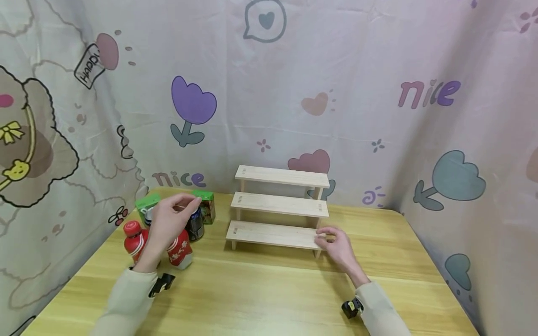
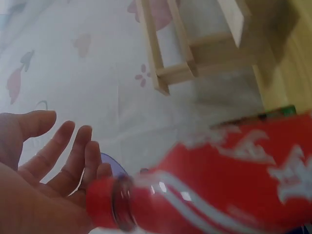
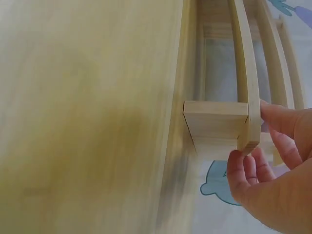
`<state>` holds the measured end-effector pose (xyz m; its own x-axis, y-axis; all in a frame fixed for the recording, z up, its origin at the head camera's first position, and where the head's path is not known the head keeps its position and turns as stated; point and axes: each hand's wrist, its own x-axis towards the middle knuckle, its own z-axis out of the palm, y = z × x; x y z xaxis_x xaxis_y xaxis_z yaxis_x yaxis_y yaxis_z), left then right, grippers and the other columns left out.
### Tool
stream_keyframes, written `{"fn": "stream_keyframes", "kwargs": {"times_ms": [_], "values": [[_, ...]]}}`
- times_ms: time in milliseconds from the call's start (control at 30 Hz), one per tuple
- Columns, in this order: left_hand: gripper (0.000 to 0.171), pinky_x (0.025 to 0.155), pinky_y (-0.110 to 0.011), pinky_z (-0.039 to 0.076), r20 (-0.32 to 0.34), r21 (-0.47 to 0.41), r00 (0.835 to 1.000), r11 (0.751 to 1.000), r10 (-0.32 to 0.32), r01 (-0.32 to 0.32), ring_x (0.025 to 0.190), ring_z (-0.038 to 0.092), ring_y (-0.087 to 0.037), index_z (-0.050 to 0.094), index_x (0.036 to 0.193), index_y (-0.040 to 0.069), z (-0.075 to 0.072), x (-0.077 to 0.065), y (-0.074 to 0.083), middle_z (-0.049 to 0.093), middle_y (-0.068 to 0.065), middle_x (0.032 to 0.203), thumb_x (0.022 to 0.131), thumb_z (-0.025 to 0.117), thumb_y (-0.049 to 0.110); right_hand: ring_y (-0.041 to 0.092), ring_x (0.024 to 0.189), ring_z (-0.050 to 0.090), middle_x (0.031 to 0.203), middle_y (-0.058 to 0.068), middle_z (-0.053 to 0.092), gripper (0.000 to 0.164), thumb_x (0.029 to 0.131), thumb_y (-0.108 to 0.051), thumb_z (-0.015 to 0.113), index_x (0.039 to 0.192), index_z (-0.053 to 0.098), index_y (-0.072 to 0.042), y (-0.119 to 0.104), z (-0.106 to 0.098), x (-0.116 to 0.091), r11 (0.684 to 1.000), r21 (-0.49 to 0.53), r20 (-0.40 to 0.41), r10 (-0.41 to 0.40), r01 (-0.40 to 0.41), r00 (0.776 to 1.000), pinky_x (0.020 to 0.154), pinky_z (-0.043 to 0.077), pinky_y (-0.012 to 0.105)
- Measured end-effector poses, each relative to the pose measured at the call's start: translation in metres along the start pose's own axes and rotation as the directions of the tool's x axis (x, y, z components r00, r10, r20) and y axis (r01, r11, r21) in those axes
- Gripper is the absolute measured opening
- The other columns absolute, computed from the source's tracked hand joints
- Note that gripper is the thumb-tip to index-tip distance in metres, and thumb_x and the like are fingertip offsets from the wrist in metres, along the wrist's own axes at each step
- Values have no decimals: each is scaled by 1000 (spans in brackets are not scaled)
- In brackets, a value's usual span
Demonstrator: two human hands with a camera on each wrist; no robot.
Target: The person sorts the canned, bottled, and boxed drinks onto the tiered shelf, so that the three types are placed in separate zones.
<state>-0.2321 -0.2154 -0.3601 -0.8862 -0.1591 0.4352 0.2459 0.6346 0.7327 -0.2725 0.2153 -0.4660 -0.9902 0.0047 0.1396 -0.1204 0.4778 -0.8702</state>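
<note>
A three-tier wooden display shelf (image 1: 275,205) stands on the table. My right hand (image 1: 337,247) grips the right end of its lowest board (image 3: 248,87), thumb and fingers on either side of the wood in the right wrist view. Over a group of drinks on the left hovers my left hand (image 1: 168,226), its fingers relaxed and nothing between them. Beneath it are two red bottles, one with a red cap (image 1: 132,228), the other (image 1: 180,252) partly hidden by the hand. In the left wrist view, a red bottle (image 2: 234,180) lies across the picture beside the spread fingers.
Behind the bottles stand a dark can (image 1: 195,227) and two green boxes, one at the left (image 1: 147,202) and one nearer the shelf (image 1: 208,208). A printed curtain (image 1: 357,60) hangs close behind the wooden table (image 1: 252,298).
</note>
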Motion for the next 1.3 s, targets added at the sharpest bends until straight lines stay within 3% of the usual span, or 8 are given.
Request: {"fn": "stream_keyframes", "kwargs": {"times_ms": [200, 467, 567, 733, 867, 1100, 1300], "values": [[36, 67, -22, 51, 95, 14, 995, 999, -33, 31, 82, 60, -7, 72, 110, 13, -13, -7, -20, 72, -8, 101, 94, 64, 44, 37, 125, 52, 136, 19, 54, 35, 82, -6, 77, 115, 68, -2, 3, -2, 2, 998, 40, 2, 58, -58, 998, 102, 48, 46], [47, 76, -15, 50, 215, -56, 972, 993, -92, 106, 92, 58, 7, 64, 125, 7, -26, -15, -39, 66, -15, 121, 92, 67, 40, 40, 122, 57, 132, 23, 59, 42, 85, -11, 76, 124, 64, -1, 10, 1, 5, 982, 132, 31, 135, -138, 990, 97, 52, 40], [52, 75, -19, 52, 261, -54, 955, 986, -139, 158, 98, 60, -4, 60, 130, 7, -28, -17, -44, 61, -19, 129, 91, 69, 41, 35, 117, 60, 128, 21, 62, 45, 83, -16, 78, 124, 65, -4, 13, 0, 4, 981, 123, 26, 148, -151, 989, 98, 51, 39], [60, 76, -26, 54, 350, -64, 917, 971, -194, 230, 107, 61, -25, 52, 138, 7, -26, -23, -57, 53, -24, 136, 90, 72, 36, 22, 101, 64, 123, 21, 63, 51, 82, -12, 79, 129, 61, -2, 18, -2, 2, 952, 225, 91, 192, -208, 977, 87, 57, 35], [68, 81, -30, 54, 399, -63, 898, 971, -186, 229, 114, 59, -32, 45, 142, 6, -25, -27, -64, 54, -25, 135, 87, 75, 33, 18, 95, 64, 123, 21, 62, 56, 82, -7, 78, 133, 57, -1, 22, -2, 3, 923, 302, 133, 206, -237, 970, 80, 58, 31], [82, 92, -49, 52, 457, 29, 863, 973, -218, 230, 117, 57, -40, 36, 144, -2, -26, -32, -70, 53, -30, 134, 83, 79, 30, 19, 98, 64, 123, 23, 61, 57, 81, -3, 77, 134, 55, 2, 22, -2, 1, 911, 334, 161, 196, -240, 967, 80, 58, 30], [81, 92, -53, 52, 483, 54, 848, 974, -218, 219, 116, 57, -42, 36, 142, -6, -26, -32, -72, 53, -32, 133, 81, 80, 26, 18, 99, 64, 127, 22, 59, 58, 83, -4, 76, 136, 54, 0, 23, -3, 1, 904, 348, 172, 199, -248, 965, 82, 58, 29]]}}
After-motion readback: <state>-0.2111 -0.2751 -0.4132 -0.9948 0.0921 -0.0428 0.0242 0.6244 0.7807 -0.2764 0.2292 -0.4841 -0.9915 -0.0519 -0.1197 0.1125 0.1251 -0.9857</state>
